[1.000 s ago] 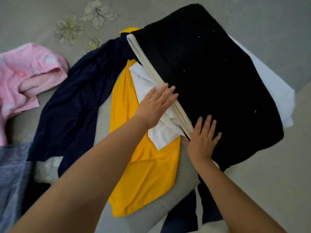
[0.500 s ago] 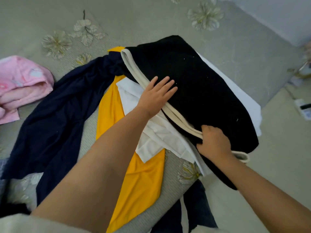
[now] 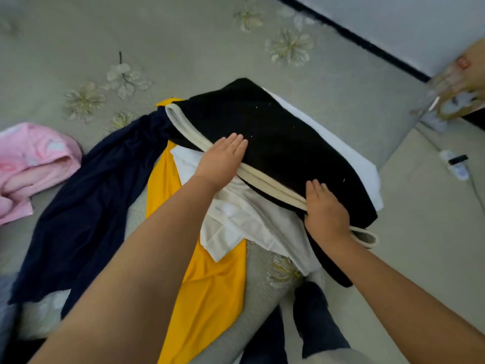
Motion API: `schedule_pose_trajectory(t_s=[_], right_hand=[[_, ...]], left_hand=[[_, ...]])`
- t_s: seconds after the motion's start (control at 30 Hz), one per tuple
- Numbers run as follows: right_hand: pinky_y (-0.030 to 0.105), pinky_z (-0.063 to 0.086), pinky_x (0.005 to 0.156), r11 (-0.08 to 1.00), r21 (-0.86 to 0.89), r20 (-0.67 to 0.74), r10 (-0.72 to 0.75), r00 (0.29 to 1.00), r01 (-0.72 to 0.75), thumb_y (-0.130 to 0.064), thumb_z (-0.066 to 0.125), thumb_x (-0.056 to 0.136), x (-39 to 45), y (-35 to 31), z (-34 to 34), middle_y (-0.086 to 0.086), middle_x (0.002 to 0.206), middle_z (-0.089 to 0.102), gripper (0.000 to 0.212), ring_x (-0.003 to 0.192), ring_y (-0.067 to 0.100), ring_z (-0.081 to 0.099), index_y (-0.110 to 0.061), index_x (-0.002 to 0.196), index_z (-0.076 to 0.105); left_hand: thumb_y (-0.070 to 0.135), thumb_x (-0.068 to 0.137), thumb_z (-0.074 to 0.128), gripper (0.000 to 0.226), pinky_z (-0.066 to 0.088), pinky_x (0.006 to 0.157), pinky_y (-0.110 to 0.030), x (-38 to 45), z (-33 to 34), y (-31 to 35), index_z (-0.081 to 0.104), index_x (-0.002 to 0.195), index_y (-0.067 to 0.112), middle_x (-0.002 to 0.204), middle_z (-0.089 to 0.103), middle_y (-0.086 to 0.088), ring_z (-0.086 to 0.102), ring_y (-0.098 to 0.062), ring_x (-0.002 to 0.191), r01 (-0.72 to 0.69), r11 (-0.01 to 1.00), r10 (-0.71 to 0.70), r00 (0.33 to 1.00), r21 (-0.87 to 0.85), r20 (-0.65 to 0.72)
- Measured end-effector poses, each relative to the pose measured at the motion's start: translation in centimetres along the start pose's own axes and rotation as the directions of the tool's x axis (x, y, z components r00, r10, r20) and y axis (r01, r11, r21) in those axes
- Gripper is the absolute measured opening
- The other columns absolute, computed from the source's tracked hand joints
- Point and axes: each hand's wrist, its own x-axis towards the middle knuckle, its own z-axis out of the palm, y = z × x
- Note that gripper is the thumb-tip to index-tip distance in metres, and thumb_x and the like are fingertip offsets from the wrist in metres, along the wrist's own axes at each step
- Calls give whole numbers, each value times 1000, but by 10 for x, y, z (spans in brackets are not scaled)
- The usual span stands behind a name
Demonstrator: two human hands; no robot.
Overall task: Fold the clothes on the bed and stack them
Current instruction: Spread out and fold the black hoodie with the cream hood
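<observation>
A folded black garment (image 3: 275,143) with a cream band (image 3: 273,187) along its near edge lies on top of a stack at the bed's corner. White fabric (image 3: 362,166) shows beneath it on the right, and a white garment (image 3: 236,224) sticks out on the near side. My left hand (image 3: 223,158) lies flat with straight fingers on the cream band and the black cloth. My right hand (image 3: 324,208) presses flat on the band's near end. A yellow garment (image 3: 210,292) and a navy garment (image 3: 86,206) spread out to the left.
A pink garment (image 3: 34,164) lies bunched at the left on the grey flowered bedspread (image 3: 183,43). The bed's edge runs down the right side, with floor (image 3: 425,232) beyond it. A power strip (image 3: 454,166) and a blurred brown object (image 3: 462,82) sit on the floor at the right.
My right hand has opened from a grip at the band's end and now lies flat on it. My left hand stays pressed on the black garment. The camera has tilted up.
</observation>
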Motion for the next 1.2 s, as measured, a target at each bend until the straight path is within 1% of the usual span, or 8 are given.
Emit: schedule_pose_trajectory(t_s=[0.27,0.6,0.63,0.73,0.97,1.07,1.13,1.2], right_hand=[[31,14,113,977,-101,-188,-205,960,189,-5,33,94,44,42,-126,15,153,16,56,141,24,18,-2,145,10],[32,27,108,851,-340,-329,-506,797,400,-3,39,89,82,180,-308,11,147,30,56,137,21,27,-3,143,22],[34,35,103,839,-359,-382,-531,756,408,0,48,85,85,196,-326,17,141,39,57,131,27,37,2,138,30],[36,55,58,841,-344,-525,-541,657,418,16,77,41,98,237,-370,26,90,67,58,74,37,67,13,98,64],[33,54,49,796,-397,-566,-604,561,457,14,81,25,165,285,-434,19,73,69,60,59,31,67,9,84,69],[33,55,57,785,-416,-547,-619,564,458,10,80,34,219,306,-458,20,80,69,56,68,32,68,9,89,68],[39,49,85,788,-381,-510,-616,601,484,7,64,69,250,313,-474,27,115,58,52,102,38,60,11,119,52],[34,31,103,773,-427,-438,-631,641,469,-2,39,90,287,327,-496,12,142,37,52,127,26,39,-1,141,26]], left_hand=[[1,96,25,54,5,114,-30,3,-108,15,2,145,2,155,5,-12,4,-23,143,235,972,-234,971,4,-54],[7,95,31,51,23,106,-30,70,-265,106,16,143,5,149,27,-9,26,-21,137,396,918,-390,890,-25,-237],[9,95,33,50,28,103,-31,81,-282,117,19,142,6,147,30,-9,31,-22,134,408,913,-398,880,-19,-259],[11,94,36,46,35,98,-33,114,-333,138,25,139,7,141,37,-10,39,-24,127,416,909,-401,855,-27,-330],[8,96,34,52,19,110,-30,192,-400,141,14,144,5,152,19,-9,18,-21,140,443,894,-386,836,64,-390],[9,96,32,52,15,111,-29,243,-418,131,11,144,5,153,15,-9,14,-20,141,465,882,-402,823,71,-401],[9,97,31,52,15,112,-29,272,-430,123,11,144,5,153,14,-10,14,-20,141,461,886,-408,829,56,-383],[10,97,31,51,15,111,-29,307,-445,119,11,144,5,153,15,-9,15,-20,141,460,888,-419,834,31,-360]])
